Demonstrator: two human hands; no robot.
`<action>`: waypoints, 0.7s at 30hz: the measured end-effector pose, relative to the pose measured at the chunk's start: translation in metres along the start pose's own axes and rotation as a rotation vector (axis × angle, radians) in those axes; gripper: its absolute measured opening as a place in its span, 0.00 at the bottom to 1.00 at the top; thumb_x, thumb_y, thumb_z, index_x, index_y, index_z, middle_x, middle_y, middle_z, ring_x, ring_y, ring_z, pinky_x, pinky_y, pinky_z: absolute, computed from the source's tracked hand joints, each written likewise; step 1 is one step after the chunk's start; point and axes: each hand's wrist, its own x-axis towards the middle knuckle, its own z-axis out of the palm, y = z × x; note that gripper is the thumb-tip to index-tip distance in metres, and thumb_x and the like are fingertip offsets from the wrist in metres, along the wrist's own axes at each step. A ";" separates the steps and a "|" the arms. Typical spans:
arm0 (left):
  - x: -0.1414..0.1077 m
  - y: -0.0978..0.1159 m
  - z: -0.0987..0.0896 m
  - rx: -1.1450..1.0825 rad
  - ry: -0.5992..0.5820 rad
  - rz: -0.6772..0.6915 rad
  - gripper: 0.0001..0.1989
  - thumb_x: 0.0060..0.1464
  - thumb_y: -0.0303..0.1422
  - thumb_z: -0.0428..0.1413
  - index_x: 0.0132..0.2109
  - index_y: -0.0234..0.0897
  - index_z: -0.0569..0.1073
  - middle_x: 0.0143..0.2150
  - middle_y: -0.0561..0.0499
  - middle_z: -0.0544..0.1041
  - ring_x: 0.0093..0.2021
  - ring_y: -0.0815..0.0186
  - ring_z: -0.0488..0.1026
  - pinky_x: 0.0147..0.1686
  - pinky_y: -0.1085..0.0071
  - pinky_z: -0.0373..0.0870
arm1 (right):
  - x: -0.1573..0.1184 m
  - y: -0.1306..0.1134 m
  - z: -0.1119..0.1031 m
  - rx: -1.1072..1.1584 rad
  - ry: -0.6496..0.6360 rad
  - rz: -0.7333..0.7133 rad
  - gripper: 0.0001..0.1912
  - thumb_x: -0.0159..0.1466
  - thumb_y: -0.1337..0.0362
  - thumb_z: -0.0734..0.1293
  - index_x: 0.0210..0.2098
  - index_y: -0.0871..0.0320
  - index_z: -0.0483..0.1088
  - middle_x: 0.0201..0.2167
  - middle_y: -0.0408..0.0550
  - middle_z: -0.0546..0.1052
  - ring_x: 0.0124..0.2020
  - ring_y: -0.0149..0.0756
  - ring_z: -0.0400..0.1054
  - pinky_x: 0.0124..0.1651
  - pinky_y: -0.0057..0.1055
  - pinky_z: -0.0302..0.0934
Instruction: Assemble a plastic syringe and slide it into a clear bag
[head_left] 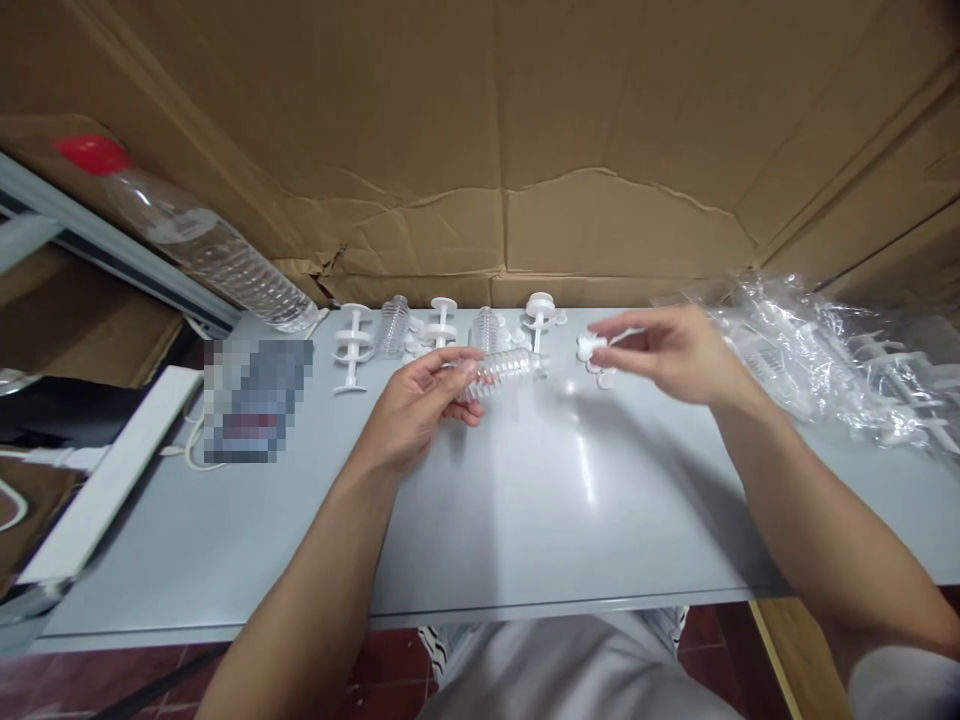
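My left hand (431, 400) is closed round a clear ribbed plastic tube (511, 368), which lies nearly level with its narrow neck pointing right. To the right of that neck, my right hand (652, 350) pinches a small white plastic piece (594, 346) between thumb and fingertips. Small white parts (605, 378) lie just below this piece. Behind my hands, white plungers with round discs (351, 348) and more clear ribbed tubes (393, 326) stand or lie along the back of the grey table (442, 540).
A large water bottle with a red cap (217, 245) leans at the back left. Near it are a blurred-out dark object (259, 402), a cable and a white power strip (112, 470). Clear plastic bags of parts (832, 370) cover the right side. Cardboard (600, 110) rises behind the table.
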 end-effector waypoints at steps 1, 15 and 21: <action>-0.001 -0.001 0.002 0.003 -0.024 -0.035 0.27 0.52 0.49 0.71 0.51 0.35 0.79 0.39 0.47 0.84 0.26 0.70 0.77 0.28 0.73 0.76 | -0.013 0.005 0.008 0.084 -0.006 -0.040 0.19 0.59 0.50 0.78 0.44 0.56 0.84 0.32 0.50 0.83 0.29 0.35 0.76 0.33 0.32 0.72; -0.003 -0.016 0.023 0.041 -0.104 -0.250 0.27 0.55 0.54 0.67 0.47 0.33 0.79 0.33 0.49 0.82 0.24 0.70 0.76 0.25 0.73 0.75 | -0.049 0.037 0.042 0.192 0.066 -0.412 0.12 0.65 0.69 0.75 0.46 0.49 0.84 0.41 0.47 0.85 0.41 0.34 0.81 0.43 0.32 0.79; -0.003 -0.018 0.025 -0.027 -0.081 -0.294 0.27 0.57 0.54 0.66 0.46 0.32 0.79 0.31 0.49 0.81 0.23 0.69 0.75 0.24 0.73 0.75 | -0.051 0.048 0.048 0.113 0.090 -0.474 0.15 0.65 0.70 0.74 0.49 0.47 0.84 0.43 0.45 0.85 0.44 0.37 0.82 0.48 0.36 0.80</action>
